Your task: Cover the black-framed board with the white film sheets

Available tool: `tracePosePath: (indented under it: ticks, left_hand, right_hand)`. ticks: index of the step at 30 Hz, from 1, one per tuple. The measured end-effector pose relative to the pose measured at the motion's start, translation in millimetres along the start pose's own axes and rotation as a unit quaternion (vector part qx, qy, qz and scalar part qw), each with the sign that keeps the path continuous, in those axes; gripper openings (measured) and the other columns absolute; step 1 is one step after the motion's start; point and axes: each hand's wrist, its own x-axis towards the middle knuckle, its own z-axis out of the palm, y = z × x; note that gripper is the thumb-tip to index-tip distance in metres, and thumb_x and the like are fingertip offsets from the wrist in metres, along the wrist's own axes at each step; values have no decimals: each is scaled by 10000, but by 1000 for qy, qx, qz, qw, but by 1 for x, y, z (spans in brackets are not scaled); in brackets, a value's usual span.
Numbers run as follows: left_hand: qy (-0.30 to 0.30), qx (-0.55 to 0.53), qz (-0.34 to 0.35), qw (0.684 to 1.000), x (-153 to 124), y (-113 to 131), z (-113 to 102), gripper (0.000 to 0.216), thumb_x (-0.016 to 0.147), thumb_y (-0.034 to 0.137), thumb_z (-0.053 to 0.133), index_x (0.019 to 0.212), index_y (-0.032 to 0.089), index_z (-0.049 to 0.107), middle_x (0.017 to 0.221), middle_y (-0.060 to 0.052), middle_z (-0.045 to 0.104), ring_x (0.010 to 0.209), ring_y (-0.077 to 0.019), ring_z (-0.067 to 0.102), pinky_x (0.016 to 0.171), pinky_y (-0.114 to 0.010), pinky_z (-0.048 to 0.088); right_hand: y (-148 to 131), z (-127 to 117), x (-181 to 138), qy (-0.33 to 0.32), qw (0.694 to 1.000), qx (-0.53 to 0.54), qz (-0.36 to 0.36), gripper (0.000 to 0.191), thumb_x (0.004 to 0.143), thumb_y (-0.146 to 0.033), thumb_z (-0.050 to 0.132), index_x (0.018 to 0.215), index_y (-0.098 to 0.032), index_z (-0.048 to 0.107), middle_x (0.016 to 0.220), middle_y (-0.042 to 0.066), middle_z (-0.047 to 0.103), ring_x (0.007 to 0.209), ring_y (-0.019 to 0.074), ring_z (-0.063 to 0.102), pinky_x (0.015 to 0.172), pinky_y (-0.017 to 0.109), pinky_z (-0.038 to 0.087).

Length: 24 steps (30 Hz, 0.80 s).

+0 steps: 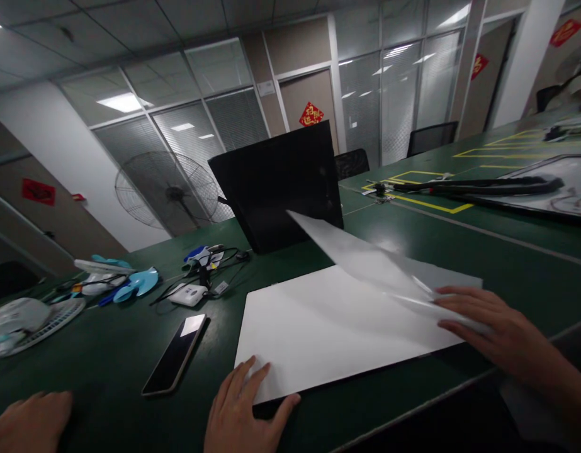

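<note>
A flat white panel (313,333) with a thin dark edge lies on the green table in front of me. My left hand (245,409) rests at its near left corner, fingers apart and fingertips on the white surface. Over the panel's right part, a thin glossy white sheet (361,255) is folded back, its pointed corner raised. My right hand (488,321) grips the sheet's bent edge between fingers and thumb. A smartphone (177,355) with a dark screen lies left of the panel. Behind the panel a black board (281,189) stands tilted upright.
Another person's closed hand (33,421) rests at the lower left. Cables and a small white device (189,294) lie beyond the phone, with blue and white items (136,283) farther left. Black cable bundles (479,187) and yellow tape (432,204) are at the right.
</note>
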Motion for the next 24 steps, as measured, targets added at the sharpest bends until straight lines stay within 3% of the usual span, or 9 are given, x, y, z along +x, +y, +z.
tracePosePath:
  ticks: [3, 6, 12, 16, 20, 22, 24]
  left_hand:
    - [9, -9, -7, 1000, 0, 2, 1, 635, 734, 680, 723, 1189, 237, 739, 1339, -102, 698, 1275, -362, 617, 1087, -547, 502]
    - [7, -11, -26, 1000, 0, 4, 2, 708, 734, 684, 707, 1234, 184, 676, 1312, -145, 695, 1263, -376, 619, 1084, -552, 494]
    - [2, -9, -102, 995, -3, 10, 3, 877, 712, 702, 686, 1341, 117, 504, 1317, -228, 647, 1246, -444, 611, 1031, -595, 495]
    - [52, -49, -101, 992, -6, 19, 2, 1078, 732, 620, 725, 1555, 144, 216, 1457, -221, 537, 1299, -425, 580, 1069, -576, 476]
    - [72, -74, -112, 988, -7, 23, -1, 1229, 743, 598, 739, 1625, 176, -4, 1575, -234, 391, 1340, -416, 551, 1078, -577, 483]
    - [83, -63, -106, 989, -7, 23, -2, 1160, 766, 612, 720, 1636, 213, 64, 1666, -226, 231, 1422, -434, 461, 1093, -603, 466]
    - [88, -39, -94, 991, -7, 23, -3, 1004, 778, 617, 712, 1604, 247, 278, 1718, -192, 62, 1482, -481, 351, 1096, -653, 440]
  right_hand:
    - [-21, 6, 3, -107, 992, 42, -60, 415, 861, -530, 690, 1264, -433, 698, 1330, -13, 662, 1324, 325, 547, 1085, 547, 485]
    - [-34, 10, 6, -171, 981, 59, -68, 528, 830, -541, 732, 1343, -445, 648, 1433, -7, 591, 1403, 328, 473, 1165, 592, 403]
    - [-37, 9, 7, -200, 975, 72, -61, 650, 796, -565, 756, 1410, -426, 594, 1509, 10, 520, 1415, 312, 467, 1262, 651, 127]
    - [-36, 7, 5, -197, 974, 83, -77, 640, 805, -537, 752, 1413, -422, 589, 1526, 6, 504, 1433, 310, 446, 1260, 653, 120]
    - [-37, 7, 5, -195, 974, 82, -78, 516, 857, -498, 705, 1361, -423, 630, 1526, -11, 504, 1446, 294, 432, 1258, 647, 134]
    - [-38, 7, 6, -195, 974, 87, -73, 484, 868, -491, 692, 1344, -421, 642, 1518, -15, 513, 1444, 288, 436, 1258, 641, 143]
    - [-40, 7, 6, -191, 975, 97, -63, 472, 865, -494, 695, 1328, -414, 655, 1506, -13, 527, 1441, 289, 440, 1258, 634, 155]
